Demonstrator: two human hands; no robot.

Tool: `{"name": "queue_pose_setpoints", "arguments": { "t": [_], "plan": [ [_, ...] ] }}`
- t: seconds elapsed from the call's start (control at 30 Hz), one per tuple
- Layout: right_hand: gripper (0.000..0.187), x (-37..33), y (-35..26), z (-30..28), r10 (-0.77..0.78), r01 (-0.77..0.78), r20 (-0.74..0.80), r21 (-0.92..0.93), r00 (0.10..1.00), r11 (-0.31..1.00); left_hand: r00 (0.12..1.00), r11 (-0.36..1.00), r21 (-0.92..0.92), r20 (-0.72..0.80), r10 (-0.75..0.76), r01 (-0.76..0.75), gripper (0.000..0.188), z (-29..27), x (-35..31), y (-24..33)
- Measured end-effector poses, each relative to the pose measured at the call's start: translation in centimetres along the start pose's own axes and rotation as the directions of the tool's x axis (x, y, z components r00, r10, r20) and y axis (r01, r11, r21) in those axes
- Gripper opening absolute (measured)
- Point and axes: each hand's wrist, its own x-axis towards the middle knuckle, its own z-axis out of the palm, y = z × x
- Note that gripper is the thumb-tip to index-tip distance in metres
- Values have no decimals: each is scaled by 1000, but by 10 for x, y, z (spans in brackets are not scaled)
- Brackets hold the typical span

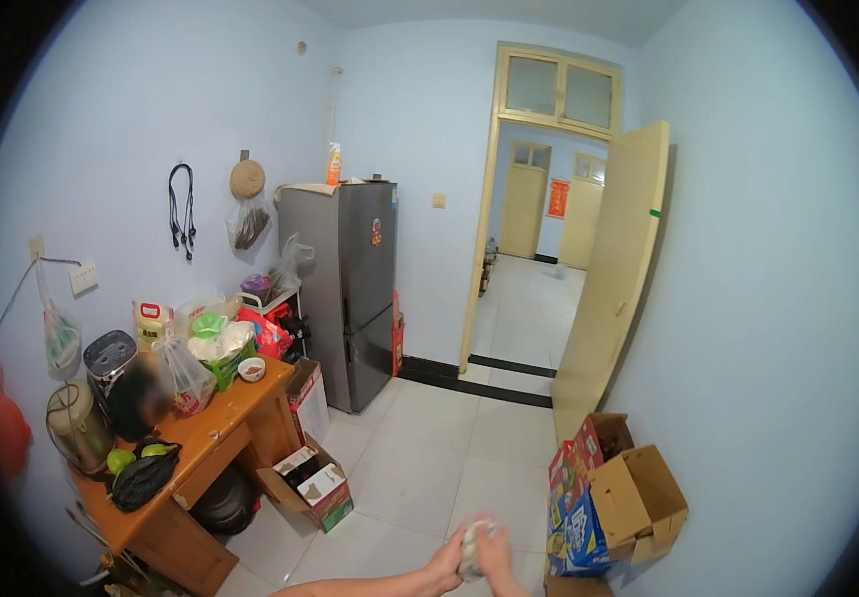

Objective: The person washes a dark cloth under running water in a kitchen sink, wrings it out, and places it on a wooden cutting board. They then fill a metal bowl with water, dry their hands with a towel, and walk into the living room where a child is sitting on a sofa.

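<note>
Low in the picture, my two hands meet over the tiled floor. My left hand [443,565] is closed around a small, pale greyish-green bundle [471,555] that may be a cloth; its kind is not clear. From the other side my right hand [495,557] presses on the same bundle, its fingertips smeared by motion. Both forearms come in from the lower edge. The bundle is held in the air, apart from the boxes and the desk.
To the left stands an orange-brown desk [212,453] with bags, a small bowl [251,369] and appliances. An open carton [322,488] lies before it. A grey fridge [350,289] is farther back. Cardboard boxes [638,497] stack at right, below an open door [616,269].
</note>
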Motion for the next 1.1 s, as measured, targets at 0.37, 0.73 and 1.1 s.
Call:
{"name": "queue_pose_setpoints", "arguments": {
  "t": [0.37, 0.73, 1.1],
  "plan": [
    [42, 177, -17, 36, -546, 562, 160, -375, 823, 737, 863, 811, -579, 363, 351, -86, 41, -19, 253, 91],
    [39, 460, 8, 74, -141, 129, 22, 284, 990, 950, 874, 650, -760, 328, 357, 19, 46, 40, 393, 268],
    [79, 637, 92, 54, 77, -683, 678, 724, 731, 95, 997, 1000, -21, 75, 12, -10, 32, 75, 592, 414]
  ]
}}
